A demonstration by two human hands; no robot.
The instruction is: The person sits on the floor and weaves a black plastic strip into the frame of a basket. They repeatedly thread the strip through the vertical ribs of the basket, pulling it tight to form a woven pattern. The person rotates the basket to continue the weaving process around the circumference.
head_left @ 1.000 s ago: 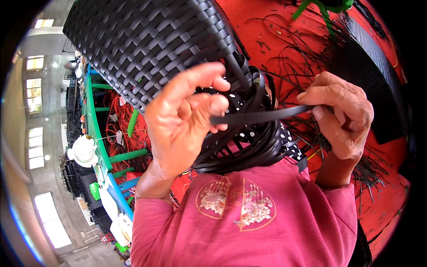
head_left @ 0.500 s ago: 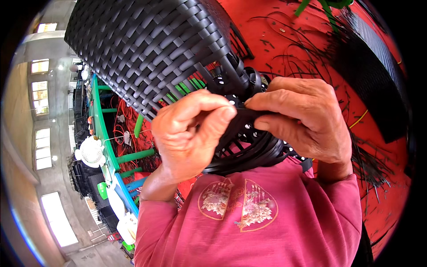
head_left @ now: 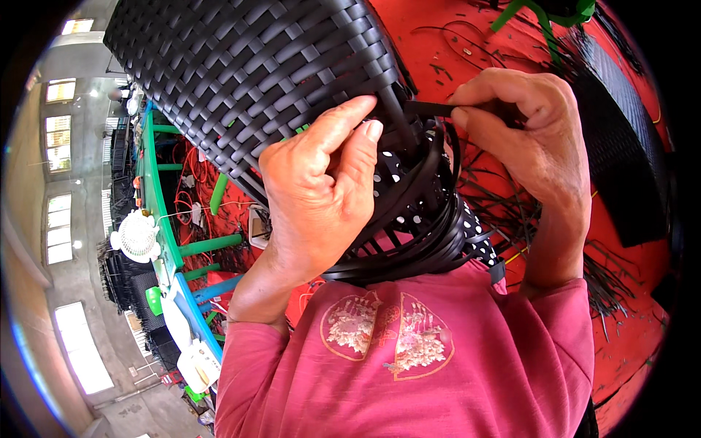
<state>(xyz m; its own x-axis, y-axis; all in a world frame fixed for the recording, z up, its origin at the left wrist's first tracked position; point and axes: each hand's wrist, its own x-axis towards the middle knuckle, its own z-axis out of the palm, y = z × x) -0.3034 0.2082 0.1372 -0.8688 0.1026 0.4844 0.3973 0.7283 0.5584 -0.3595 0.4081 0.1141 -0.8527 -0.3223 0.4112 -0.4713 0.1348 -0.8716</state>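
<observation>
At the far left, a smooth grey-tan wall point(head_left: 25, 175) bends with the lens, set with bright rectangular windows point(head_left: 58, 146). In front of it stand a round white fan point(head_left: 137, 236) with a ribbed cage and a green frame point(head_left: 151, 190) of smooth bars.

Next comes the woven panel point(head_left: 255, 80), leaning across the upper middle: flat, glossy black bands pass over and under one another in a tight, slightly puffed weave. My left hand point(head_left: 315, 191) is at its lower right edge, thumb and forefinger tips a little apart; I cannot tell whether they grip any of the black material behind them.

Below, a loose coil point(head_left: 409, 259) of smooth black bands loops over black cloth point(head_left: 475, 230) with white dots. My soft pink shirt point(head_left: 409, 401) fills the bottom, its chest printed with two half-ovals point(head_left: 387, 332) outlined in tan around pale, leafy-looking clusters.

Just right of the panel's edge is the black strip point(head_left: 431, 109) — flat, ribbon-like, with a matt look — pinched between the thumb and forefinger of my right hand point(head_left: 529, 135), its short end pointing left.

Farther right, thin dark offcuts point(head_left: 610, 281) litter the red floor point(head_left: 621, 358), and a curved, finely ribbed black sheet point(head_left: 628, 160) lies near the rim.
</observation>
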